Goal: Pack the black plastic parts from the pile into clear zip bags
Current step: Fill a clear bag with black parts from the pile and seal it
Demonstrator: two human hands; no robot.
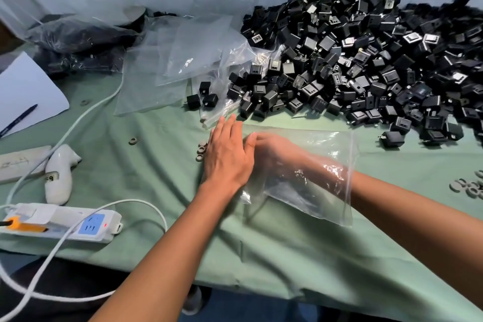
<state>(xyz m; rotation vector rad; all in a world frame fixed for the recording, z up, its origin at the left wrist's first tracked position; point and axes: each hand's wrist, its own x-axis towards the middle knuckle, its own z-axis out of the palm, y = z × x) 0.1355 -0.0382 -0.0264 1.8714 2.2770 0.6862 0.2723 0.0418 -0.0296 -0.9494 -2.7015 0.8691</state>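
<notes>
1. Head view is showing a worktop (162, 138) draped in a pale green cloth, with a blue-grey sheet hanging behind it.
2. No readable writing is showing; the white power strip (78, 225) left of the zip bag is carrying only a blue socket panel and a small red light.
3. The clear zip bag (313, 165) is lying flat and crinkled on the cloth, just in front of the pile of black plastic parts (366, 60).
4. The right hand (271, 149) is sitting inside the bag, its fingers reaching forward, loosely apart and holding nothing.
5. The left hand (227, 154) is pressing flat on the bag's left edge, fingers straight and close together.
6. Spare clear bags (196, 52) are lying left of the pile.
</notes>
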